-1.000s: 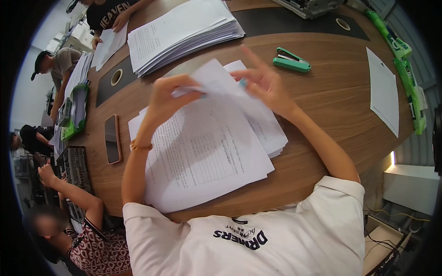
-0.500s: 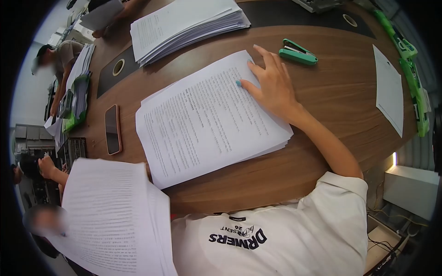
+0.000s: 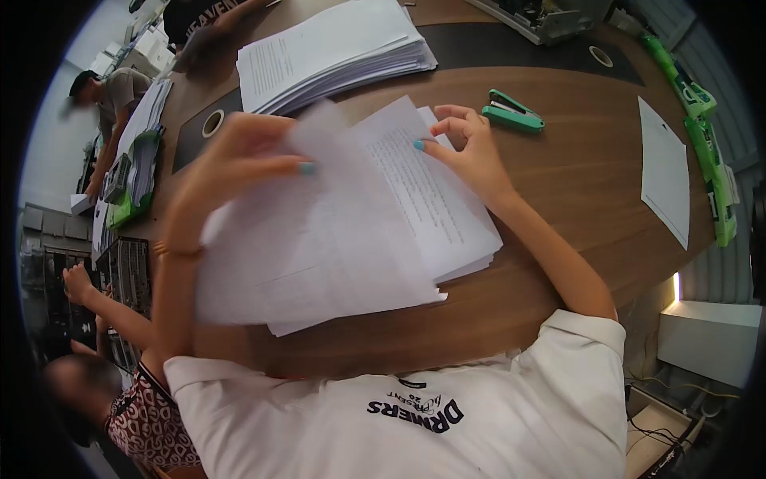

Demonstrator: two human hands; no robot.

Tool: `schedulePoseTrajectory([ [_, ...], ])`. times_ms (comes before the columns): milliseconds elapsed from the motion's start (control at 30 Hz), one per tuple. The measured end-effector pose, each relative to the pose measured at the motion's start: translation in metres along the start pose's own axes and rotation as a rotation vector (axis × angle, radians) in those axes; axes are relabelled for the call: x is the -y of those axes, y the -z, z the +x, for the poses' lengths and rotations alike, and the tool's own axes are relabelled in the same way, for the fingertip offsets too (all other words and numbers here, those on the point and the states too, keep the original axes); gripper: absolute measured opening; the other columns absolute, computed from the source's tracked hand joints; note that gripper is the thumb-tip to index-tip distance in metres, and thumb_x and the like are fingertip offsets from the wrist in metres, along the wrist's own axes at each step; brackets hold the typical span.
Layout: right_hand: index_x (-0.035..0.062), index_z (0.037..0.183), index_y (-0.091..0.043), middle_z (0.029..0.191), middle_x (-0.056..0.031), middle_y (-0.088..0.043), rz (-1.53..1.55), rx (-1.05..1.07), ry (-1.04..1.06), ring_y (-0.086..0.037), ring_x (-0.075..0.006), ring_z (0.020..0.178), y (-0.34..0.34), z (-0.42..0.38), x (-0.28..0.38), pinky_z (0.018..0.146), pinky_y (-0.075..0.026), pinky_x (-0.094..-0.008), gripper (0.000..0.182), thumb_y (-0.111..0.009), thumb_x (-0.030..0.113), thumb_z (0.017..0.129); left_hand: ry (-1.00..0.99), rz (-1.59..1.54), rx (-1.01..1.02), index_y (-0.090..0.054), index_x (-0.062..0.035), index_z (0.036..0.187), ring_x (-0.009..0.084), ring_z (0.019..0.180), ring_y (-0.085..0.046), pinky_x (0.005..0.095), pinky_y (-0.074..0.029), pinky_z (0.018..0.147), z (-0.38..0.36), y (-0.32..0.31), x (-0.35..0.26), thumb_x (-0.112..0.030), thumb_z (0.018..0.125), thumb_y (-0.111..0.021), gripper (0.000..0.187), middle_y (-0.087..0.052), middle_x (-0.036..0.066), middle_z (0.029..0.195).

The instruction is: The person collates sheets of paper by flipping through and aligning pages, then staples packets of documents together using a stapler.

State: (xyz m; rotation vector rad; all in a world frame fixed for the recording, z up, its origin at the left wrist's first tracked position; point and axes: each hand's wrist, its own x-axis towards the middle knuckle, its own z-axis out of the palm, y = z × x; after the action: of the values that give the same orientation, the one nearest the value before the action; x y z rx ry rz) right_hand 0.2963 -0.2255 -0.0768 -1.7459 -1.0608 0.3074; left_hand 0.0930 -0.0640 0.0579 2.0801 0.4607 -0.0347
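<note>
My left hand point(image 3: 251, 156), blurred by motion, pinches the upper edge of a few sheets of paper point(image 3: 319, 247) and holds them above the left part of a printed stack point(image 3: 471, 223). At the stack's upper right, my right hand point(image 3: 471, 156) has curled fingers, its thumb pressed on a printed page point(image 3: 419, 184) near the top edge. The left part of the stack is covered by the sheets in my left hand. Beyond my right hand lies a green stapler point(image 3: 513, 112) on the wooden table.
A thick paper pile point(image 3: 335, 56) stands at the back. A single sheet point(image 3: 665, 172) lies at the right, near green packages point(image 3: 706, 152) along the edge. A green tray point(image 3: 140, 176) with papers is at the left. Other people work at the far left and back.
My left hand has come into view, swinging the sheets from the lower left to over the stack. My right hand's fingers have gone from spread to curled. The phone is now hidden.
</note>
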Motion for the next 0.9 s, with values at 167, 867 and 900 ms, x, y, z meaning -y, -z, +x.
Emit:
schedulePoseTrajectory([
  [167,0.0052,0.077,-0.065,0.094,-0.0049,-0.059,0.295,0.121,0.129,-0.049,-0.0102,0.075,0.017,0.002,0.013,0.064,-0.038,-0.0208,0.014,-0.068,0.017,0.070,-0.439,0.049,-0.092,-0.066,-0.0026,0.084,0.0200,0.094,-0.052,0.0295,-0.039,0.086,0.069,-0.050,0.039,-0.010,0.068,-0.068,0.017,-0.055,0.011,0.108],
  [867,-0.0046,0.106,-0.054,0.121,-0.0192,-0.038,-0.359,0.105,0.277,-0.034,-0.0313,0.111,-0.001,0.000,-0.028,0.093,-0.030,-0.0372,0.056,-0.067,0.033,0.067,-0.068,0.283,-0.737,-0.052,-0.0009,0.090,0.0117,0.070,-0.052,0.0209,-0.041,0.059,-0.259,0.026,0.032,-0.012,0.066,-0.064,0.029,-0.052,0.004,0.079],
  [900,-0.0044,0.106,-0.054,0.121,-0.0190,-0.038,-0.306,0.100,0.251,-0.033,-0.0312,0.112,-0.001,-0.001,-0.027,0.094,-0.029,-0.0373,0.055,-0.068,0.032,0.067,-0.074,0.306,-0.783,-0.052,-0.0007,0.090,0.0118,0.070,-0.052,0.0209,-0.042,0.059,-0.261,0.030,0.029,-0.011,0.066,-0.063,0.029,-0.052,0.005,0.079],
])
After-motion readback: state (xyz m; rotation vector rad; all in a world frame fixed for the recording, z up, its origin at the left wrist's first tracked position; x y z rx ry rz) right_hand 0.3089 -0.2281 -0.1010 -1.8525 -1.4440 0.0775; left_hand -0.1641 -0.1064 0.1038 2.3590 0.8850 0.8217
